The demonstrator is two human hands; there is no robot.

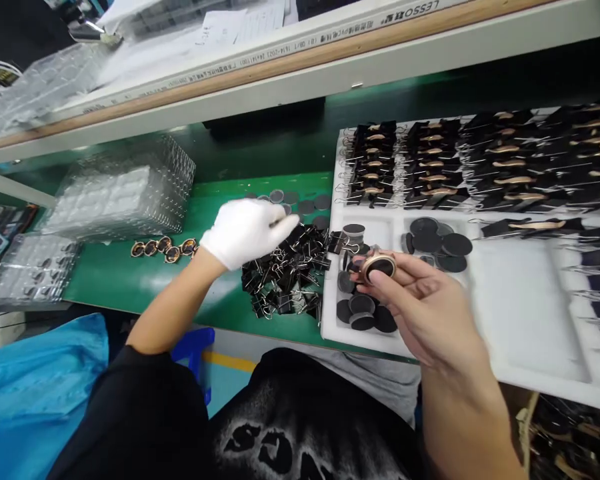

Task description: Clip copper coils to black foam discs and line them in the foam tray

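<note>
Nearest the body, the bare right hand (430, 313) pinches a round gold-rimmed part (379, 265) at its fingertips, black face up, above the white tray (525, 313). Farther left, the gloved left hand (247, 230) reaches loosely, grasping nothing visible, over the binder clip pile (287, 277) on the green table (130, 280).

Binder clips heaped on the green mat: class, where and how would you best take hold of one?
Pinch one binder clip from above by an upstanding wire handle at the pile's top. The clips lie tangled, bodies buried, so only loops stick out free. The gloved left hand hovers there.
</note>
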